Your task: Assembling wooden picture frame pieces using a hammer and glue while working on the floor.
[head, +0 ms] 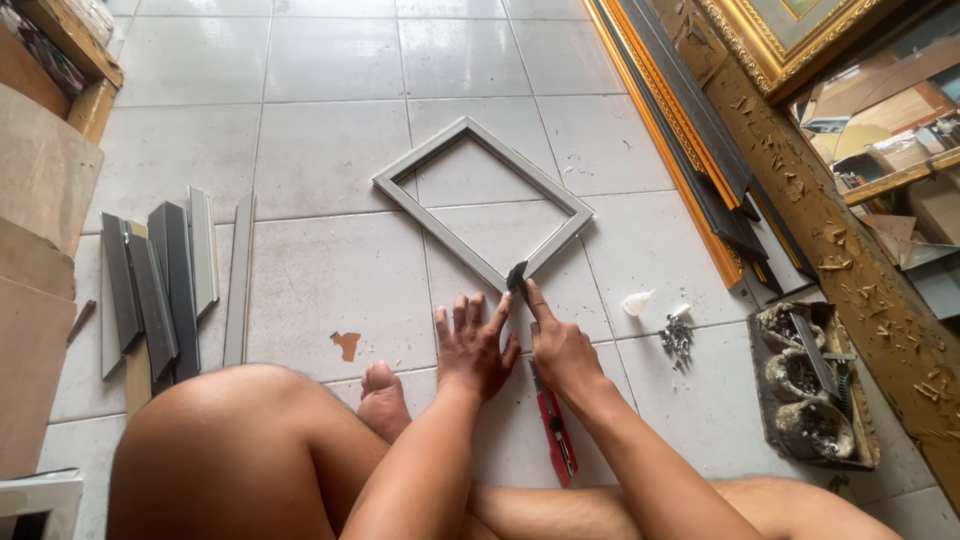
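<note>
bare tile lies open at 11 and 12 o'clock of the hands, inside and beyond the grey frame [483, 203]. at 3 o'clock, screws [677, 340] and a tray [765, 400] crowd the floor (a red cutter [553, 430] lies at 6). moulding strips [170, 285] block 9 o'clock.

Single head-worn view, looking steeply down from above a seated person's lap toward the tiled floor [330, 140]. The view faces forward toward 12 o'clock, with the person's knee [230, 440] at 7 o'clock and both forearms entering from 6 o'clock. Range is close, about arm's reach; stacked frames [700, 150] run toward 1 o'clock.
</note>
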